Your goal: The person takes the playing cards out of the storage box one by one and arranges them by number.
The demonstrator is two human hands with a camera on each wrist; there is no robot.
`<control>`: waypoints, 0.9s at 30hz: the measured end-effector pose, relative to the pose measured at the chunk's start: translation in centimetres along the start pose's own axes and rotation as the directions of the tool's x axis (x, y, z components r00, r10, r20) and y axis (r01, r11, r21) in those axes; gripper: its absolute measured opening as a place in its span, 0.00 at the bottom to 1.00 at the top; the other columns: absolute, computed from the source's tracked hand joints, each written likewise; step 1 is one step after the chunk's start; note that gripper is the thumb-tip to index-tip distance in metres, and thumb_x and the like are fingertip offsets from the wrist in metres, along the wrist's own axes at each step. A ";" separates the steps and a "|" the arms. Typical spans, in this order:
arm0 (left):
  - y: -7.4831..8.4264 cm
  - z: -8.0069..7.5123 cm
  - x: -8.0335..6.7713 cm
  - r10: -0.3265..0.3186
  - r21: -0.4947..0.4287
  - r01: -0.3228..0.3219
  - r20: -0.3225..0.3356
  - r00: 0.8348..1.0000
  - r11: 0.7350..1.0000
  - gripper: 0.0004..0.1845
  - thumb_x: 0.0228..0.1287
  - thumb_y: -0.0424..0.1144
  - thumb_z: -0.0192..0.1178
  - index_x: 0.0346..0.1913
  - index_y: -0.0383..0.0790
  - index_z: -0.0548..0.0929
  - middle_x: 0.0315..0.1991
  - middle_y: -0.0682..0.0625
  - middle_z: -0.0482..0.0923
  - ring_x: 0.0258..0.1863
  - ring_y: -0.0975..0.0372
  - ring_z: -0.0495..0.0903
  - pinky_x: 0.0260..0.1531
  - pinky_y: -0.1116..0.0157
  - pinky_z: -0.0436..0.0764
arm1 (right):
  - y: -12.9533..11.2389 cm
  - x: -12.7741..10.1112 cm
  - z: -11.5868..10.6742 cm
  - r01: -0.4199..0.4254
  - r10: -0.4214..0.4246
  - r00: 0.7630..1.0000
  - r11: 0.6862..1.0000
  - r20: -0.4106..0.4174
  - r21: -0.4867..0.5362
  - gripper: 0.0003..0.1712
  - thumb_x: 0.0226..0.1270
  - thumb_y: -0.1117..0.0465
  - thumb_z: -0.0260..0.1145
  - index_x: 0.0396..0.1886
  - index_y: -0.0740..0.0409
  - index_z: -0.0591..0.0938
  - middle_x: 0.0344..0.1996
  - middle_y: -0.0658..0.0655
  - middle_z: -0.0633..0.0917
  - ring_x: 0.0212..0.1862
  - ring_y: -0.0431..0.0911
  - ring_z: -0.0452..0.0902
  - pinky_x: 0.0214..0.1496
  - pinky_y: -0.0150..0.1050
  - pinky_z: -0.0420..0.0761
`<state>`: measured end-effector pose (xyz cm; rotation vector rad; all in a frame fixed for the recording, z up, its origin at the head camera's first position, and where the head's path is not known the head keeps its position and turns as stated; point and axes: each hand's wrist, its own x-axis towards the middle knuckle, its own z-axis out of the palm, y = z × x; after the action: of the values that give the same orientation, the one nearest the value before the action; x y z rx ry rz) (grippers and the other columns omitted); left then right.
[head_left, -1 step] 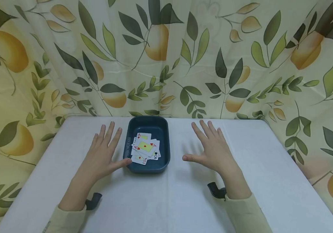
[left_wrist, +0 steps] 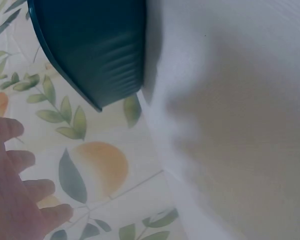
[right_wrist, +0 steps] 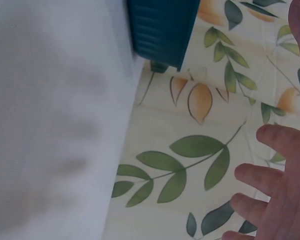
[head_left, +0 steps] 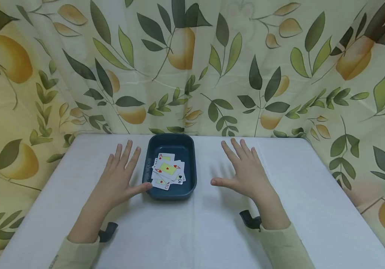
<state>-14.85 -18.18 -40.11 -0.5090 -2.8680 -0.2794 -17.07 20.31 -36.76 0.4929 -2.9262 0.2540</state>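
1. We see the tray [head_left: 192, 164] at the far middle of the tabletop [head_left: 313, 209], with cards [head_left: 167, 170] in it.
2. Our left hand [head_left: 118, 179] lies left of the tray, our right hand [head_left: 246, 172] right.
3. A curtain [head_left: 192, 63] hangs behind.

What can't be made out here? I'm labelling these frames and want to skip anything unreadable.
- Playing cards in the tray, head view: they overlap, so the count and lower faces are hidden; the small prints are barely legible.
- Left hand: whether its thumb touches the tray's wall is unclear.
- Wrist views: the tray's inside is out of sight; only its outer wall shows.
- Right hand: cut off by the right wrist view's edge.
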 end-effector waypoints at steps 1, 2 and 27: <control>0.0 0.0 0.0 -0.003 -0.003 0.003 0.003 1.000 1.000 0.63 0.54 0.78 0.56 0.81 0.43 0.46 0.81 0.42 0.31 0.79 0.42 0.31 0.72 0.35 0.48 | 0.0 0.1 0.0 0.004 -0.004 1.000 1.000 -0.002 -0.003 0.73 0.39 0.11 0.57 0.81 0.43 0.53 0.80 0.61 0.52 0.80 0.62 0.38 0.75 0.69 0.45; 0.0 -0.1 0.0 -0.005 -0.006 0.005 0.005 1.000 1.000 0.62 0.54 0.78 0.56 0.81 0.43 0.46 0.81 0.42 0.30 0.79 0.42 0.31 0.72 0.35 0.48 | 0.0 0.1 0.0 0.004 -0.004 1.000 1.000 -0.003 -0.009 0.73 0.39 0.11 0.57 0.81 0.43 0.53 0.80 0.61 0.51 0.80 0.62 0.38 0.75 0.68 0.44; 1.1 2.4 0.2 -0.018 -0.052 0.028 0.177 0.984 0.998 0.66 0.50 0.78 0.59 0.81 0.40 0.45 0.82 0.42 0.34 0.79 0.39 0.35 0.72 0.35 0.47 | -2.5 -0.1 1.7 0.158 -0.169 0.982 0.981 0.087 0.115 0.63 0.48 0.19 0.62 0.80 0.40 0.57 0.80 0.57 0.53 0.80 0.59 0.40 0.76 0.66 0.45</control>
<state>-15.09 -16.61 -42.18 -0.5365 -3.0472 -0.3327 -16.38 17.69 -38.05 0.7789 -2.9539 0.3775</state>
